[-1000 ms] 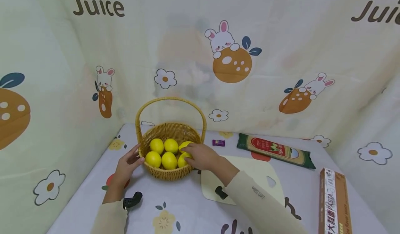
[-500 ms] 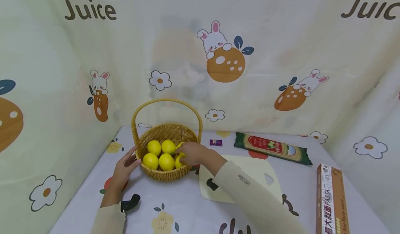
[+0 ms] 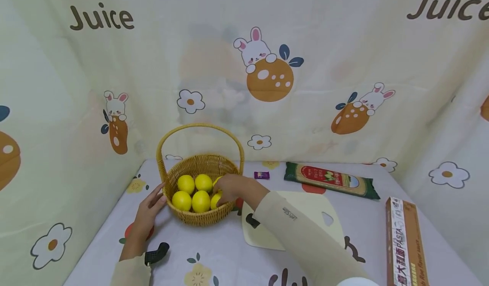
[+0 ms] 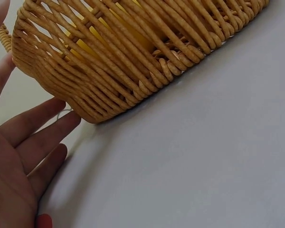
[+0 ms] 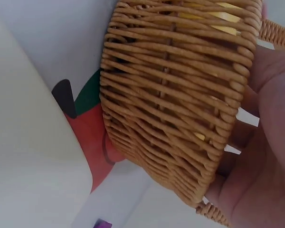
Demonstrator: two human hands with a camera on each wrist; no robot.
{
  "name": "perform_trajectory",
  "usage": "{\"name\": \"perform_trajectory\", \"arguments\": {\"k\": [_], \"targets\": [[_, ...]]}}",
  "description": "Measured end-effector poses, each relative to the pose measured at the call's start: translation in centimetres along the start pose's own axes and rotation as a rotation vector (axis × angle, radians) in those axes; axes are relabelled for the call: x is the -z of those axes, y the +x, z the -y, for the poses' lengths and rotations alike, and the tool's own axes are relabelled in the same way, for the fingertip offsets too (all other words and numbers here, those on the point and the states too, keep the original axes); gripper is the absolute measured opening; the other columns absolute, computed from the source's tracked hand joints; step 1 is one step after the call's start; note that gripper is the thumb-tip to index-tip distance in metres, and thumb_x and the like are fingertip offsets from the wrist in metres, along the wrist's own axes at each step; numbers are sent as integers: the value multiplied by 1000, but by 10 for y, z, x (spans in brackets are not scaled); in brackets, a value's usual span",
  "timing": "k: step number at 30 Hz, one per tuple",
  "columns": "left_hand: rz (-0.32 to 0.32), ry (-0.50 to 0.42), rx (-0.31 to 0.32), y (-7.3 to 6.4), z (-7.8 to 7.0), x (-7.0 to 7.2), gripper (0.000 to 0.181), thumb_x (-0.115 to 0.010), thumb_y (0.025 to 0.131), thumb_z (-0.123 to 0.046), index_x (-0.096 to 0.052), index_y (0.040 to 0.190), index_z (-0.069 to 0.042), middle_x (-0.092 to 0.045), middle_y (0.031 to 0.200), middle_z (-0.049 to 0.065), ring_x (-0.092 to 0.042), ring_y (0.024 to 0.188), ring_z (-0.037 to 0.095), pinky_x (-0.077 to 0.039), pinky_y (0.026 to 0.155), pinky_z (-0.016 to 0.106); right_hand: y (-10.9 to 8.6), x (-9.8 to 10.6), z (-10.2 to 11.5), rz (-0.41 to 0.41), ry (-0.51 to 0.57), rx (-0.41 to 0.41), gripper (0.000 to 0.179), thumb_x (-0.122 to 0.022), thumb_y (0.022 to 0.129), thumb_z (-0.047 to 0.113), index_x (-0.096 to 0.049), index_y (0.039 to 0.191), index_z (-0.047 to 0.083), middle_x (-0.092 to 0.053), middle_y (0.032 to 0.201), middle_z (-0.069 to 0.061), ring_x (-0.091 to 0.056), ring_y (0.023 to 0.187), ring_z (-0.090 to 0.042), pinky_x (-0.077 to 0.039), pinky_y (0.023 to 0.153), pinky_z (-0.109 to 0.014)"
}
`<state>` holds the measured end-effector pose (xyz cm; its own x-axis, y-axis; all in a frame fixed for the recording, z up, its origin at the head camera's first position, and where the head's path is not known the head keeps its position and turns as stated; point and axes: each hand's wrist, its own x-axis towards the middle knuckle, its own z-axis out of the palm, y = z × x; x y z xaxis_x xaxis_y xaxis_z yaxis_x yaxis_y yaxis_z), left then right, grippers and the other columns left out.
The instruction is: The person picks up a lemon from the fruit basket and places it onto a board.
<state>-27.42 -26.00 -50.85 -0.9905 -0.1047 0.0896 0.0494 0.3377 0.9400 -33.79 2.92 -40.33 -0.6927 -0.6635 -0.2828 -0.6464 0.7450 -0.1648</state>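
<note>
Carton of pasta [image 3: 406, 241], brown and white, at near right on the tabletop [image 3: 217, 245]; lower end cut off.

Left hand [image 3: 148, 211]: fingers extended and spread, fingertips at the basket's left side; nothing gripped.

Cutting board [image 3: 313, 205], cream, with handle hole; lies flat, right of the basket, partly covered by the right sleeve [image 3: 305, 235].

Basket [image 3: 198, 219]: golden-brown wicker, open-topped, woven sides, one tall hoop handle. Stands upright on the tabletop, left of centre, between the hands.

Yellow balls [image 3: 200, 201], six visible: smooth, plain, bright yellow; in two rows of three inside the basket.

Right hand [image 3: 233, 188]: reaches over the right rim, fingers bent down among the right-hand balls. How far the fingers are apart, and whether a ball is held, cannot be told.

Obscured: two right-hand balls, partly behind the right hand; basket floor, beneath the balls; right fingertips, behind wicker in the right wrist view.

Orientation: basket mouth faces up, long axis left to right; handle arches the same way. Balls round, no evident axis.

Farther back: small purple sweet [image 3: 261, 175]; long green-ended packet [image 3: 330, 180], lying slantwise; printed curtain [image 3: 324, 23] behind.
</note>
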Motion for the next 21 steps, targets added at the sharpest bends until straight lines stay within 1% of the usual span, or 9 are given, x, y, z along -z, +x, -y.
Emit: {"name": "perform_trajectory", "arguments": {"k": [4, 7, 9, 14, 17, 21], "targets": [[5, -1, 3, 0, -1, 1, 60, -50, 98, -51, -35, 152, -31, -35, 153, 14, -28, 140, 38, -19, 107, 65, 4, -2, 2, -5, -29, -2, 47, -72, 86, 44, -66, 127, 20, -63, 122, 7, -56, 114, -15, -42, 101, -34], [-1, -4, 13, -1, -2, 1, 60, -49, 97, -54, -36, 152, -32, -34, 154, 11, -27, 141, 37, -18, 108, 66, 7, -5, 2, -2, -12, -11, 45, -73, 87, 40, -66, 127, 21, -64, 120, 7, -57, 111, -14, -43, 99, -33], [-6, -11, 4, -1, -2, 1, 60, -49, 97, -54, -37, 151, -32, -33, 155, 9, -27, 141, 36, -18, 108, 65, 7, -6, 2, 2, 6, -20, 43, -73, 87, 38, -67, 126, 21, -65, 118, 7, -57, 107, -13, -45, 97, -32], [-2, -21, -26, 0, -2, 0, 60, -49, 97, -54, -37, 151, -31, -34, 154, 10, -29, 140, 35, -17, 110, 62, 6, -4, 1, -6, 24, -42, 41, -75, 85, 40, -70, 121, 21, -66, 110, 8, -58, 98, -12, -48, 93, -32], [5, -21, -10, -1, -2, 0, 60, -48, 97, -55, -36, 151, -31, -33, 155, 10, -29, 140, 35, -17, 110, 62, 4, -3, 1, -19, 24, -39, 45, -75, 84, 44, -69, 122, 22, -65, 110, 8, -58, 99, -12, -47, 93, -33], [2, -10, 1, -1, -3, 2, 60, -47, 97, -56, -36, 151, -32, -33, 155, 9, -29, 140, 35, -17, 110, 62, 0, -1, 2, -53, 33, -42, 52, -73, 83, 49, -66, 127, 22, -64, 118, 7, -58, 105, -14, -46, 95, -36]]}}
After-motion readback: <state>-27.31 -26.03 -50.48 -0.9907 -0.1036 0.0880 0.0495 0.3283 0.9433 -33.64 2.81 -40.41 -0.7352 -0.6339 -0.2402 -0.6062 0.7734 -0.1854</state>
